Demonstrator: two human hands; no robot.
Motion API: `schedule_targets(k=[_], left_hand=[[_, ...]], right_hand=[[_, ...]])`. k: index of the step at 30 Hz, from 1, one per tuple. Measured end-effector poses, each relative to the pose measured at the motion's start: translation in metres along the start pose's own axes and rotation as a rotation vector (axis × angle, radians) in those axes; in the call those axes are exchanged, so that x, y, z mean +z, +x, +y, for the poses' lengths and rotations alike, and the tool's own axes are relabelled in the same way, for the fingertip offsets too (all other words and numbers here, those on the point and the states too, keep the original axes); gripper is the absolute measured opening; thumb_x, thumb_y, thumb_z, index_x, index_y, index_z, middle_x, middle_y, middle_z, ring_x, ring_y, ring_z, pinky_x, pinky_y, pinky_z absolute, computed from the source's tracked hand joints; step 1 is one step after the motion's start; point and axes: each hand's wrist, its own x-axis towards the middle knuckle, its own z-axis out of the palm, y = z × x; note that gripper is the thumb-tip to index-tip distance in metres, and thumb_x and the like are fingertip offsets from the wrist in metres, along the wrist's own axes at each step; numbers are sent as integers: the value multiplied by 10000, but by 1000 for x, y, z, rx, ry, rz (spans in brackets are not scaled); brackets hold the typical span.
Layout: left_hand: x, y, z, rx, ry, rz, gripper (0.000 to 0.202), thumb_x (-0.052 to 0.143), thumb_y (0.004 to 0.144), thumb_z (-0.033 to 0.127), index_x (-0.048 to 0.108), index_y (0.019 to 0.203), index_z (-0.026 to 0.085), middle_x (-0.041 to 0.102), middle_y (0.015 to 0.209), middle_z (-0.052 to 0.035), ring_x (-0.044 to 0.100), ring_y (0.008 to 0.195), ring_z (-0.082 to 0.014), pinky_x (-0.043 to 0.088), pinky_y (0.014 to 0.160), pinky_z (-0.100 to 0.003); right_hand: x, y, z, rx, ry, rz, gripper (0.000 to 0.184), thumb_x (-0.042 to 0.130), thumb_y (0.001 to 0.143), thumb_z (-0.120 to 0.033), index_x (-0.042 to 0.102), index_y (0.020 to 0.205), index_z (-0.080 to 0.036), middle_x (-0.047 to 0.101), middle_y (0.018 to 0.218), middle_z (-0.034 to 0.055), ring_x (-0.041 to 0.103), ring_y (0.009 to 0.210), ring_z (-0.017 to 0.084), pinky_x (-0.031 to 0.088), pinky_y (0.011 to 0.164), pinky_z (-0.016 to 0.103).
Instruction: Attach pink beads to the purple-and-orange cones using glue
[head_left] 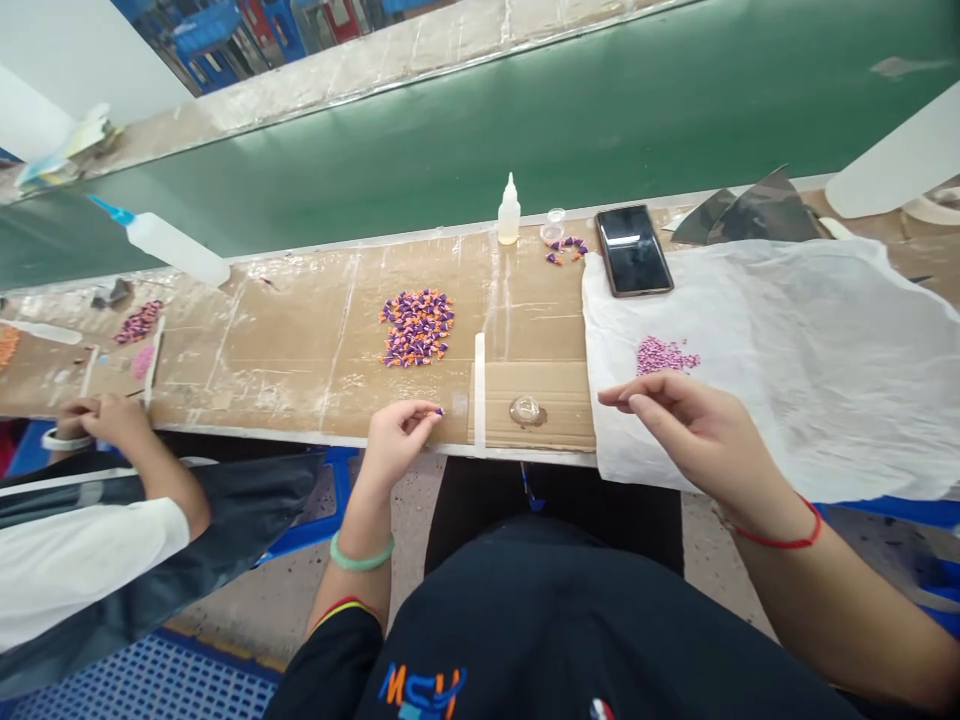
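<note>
I'm seeing a pale green bangle (362, 552) circling the left wrist (361, 515), with a thin red-and-yellow thread bracelet (337, 606) sitting nearer the black sleeve (337, 665). A red cord (780, 534) is tying around the right wrist (757, 505), and orange-and-blue lettering (420, 692) is marking the black top (540, 630).

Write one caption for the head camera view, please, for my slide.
Left hand pinches a small purple piece near a purple-orange pile; right hand hovers over white cloth.

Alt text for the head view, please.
A person's left hand pinches a small purple piece over a cardboard-topped bench, near a pile of purple-and-orange pieces. The right hand hovers over a white sheet bearing pink granules.
</note>
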Motion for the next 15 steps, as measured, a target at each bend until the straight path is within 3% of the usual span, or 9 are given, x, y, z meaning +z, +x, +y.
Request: schedule_targets(k=[2,4,7,10,15], left_hand=[[-13,12,-17,0,107,32,204,692,786,332,752,887,166,739,748,-63,664,683,-196,536,669,-305],[-25,28,-28,25,248,141,224,653,814,332,735,924,155,710,775,-63,637,718,-198,524,703,-317],[-42,54,-39,59,432,266,184,561,843,229,704,927,150,672,911,-81,607,803,-196,510,786,-331],[-55,76,-47,90,476,221,153,555,809,152,687,886,160,636,1006,-88,601,925,-210,494,896,-353],[-65,89,-54,166,522,92,93,597,822,192,682,850,166,625,1009,-92,576,1059,-247,425,1030,-403]], right_hand=[[-1,-1,7,56,7,23,214,561,897,-391,690,865,-223,785,946,73,746,896,260,597,804,418],[-1,-1,11,97,32,42,211,570,878,-400,680,854,-222,783,948,83,743,913,275,590,827,446],[-3,-2,10,140,71,74,213,580,856,-415,673,843,-224,778,955,91,736,933,285,583,847,473],[-7,-3,9,176,78,100,237,583,845,-444,677,840,-226,777,960,92,728,948,286,572,876,494],[-15,-6,13,217,31,161,259,585,818,-454,695,839,-221,774,949,104,723,937,297,569,869,508]])
